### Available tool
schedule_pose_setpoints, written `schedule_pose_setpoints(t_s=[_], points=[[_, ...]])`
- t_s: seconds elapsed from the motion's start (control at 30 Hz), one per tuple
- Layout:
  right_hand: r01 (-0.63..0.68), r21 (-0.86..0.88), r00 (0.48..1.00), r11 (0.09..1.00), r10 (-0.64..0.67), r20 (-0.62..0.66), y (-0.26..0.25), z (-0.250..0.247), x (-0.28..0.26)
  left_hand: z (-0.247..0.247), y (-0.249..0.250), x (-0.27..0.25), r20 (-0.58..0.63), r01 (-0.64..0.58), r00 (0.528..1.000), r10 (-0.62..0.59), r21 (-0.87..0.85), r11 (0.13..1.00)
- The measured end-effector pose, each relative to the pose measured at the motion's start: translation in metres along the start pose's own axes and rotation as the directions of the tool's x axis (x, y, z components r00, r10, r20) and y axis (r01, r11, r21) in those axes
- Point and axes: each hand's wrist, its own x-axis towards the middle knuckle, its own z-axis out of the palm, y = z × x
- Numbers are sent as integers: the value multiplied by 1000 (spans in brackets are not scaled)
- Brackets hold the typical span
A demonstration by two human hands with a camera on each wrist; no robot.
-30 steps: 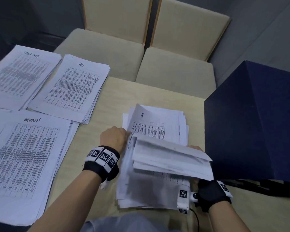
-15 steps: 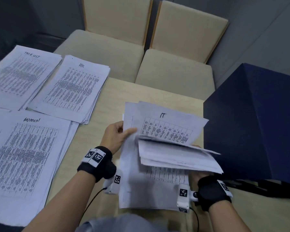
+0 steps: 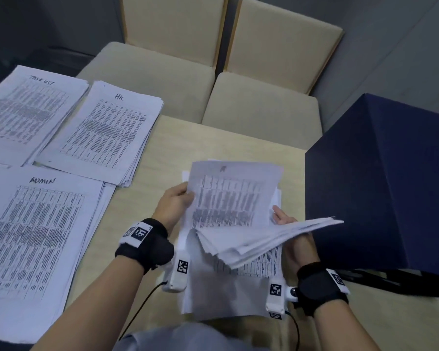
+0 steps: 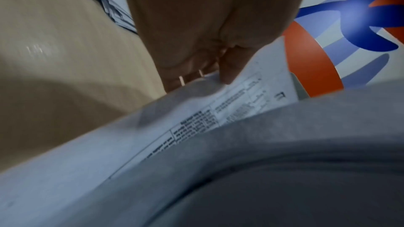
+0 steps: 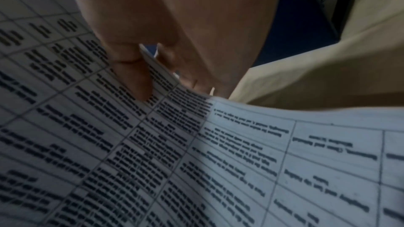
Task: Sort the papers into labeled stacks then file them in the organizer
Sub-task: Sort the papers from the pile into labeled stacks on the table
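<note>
A person's right hand point(image 3: 288, 225) pinches a fanned bundle of papers point(image 3: 251, 239), now tipped higher to the right than a moment ago. The left hand point(image 3: 175, 205) pinches the left edge of the IT sheet point(image 3: 232, 196), lifted flatter than before. Farther left, the sorted stacks point(image 3: 36, 224) lie unmoved on the table point(image 3: 213, 145).

IT stack point(image 3: 235, 198) lifted, bent, three labeled stacks point(image 3: 104, 133) flat on left
</note>
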Motion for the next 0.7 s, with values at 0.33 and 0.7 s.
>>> schedule_pose_setpoints(t_s=[0.33,0.7], points=[[113,71,994,991,-113,-14,2,-5,-1,-6,-29,18,-278,252,959,-56,742,622],[29,106,998,994,-24,-54,7,-15,-3,-12,-20,6,-125,-193,892,434,763,616]])
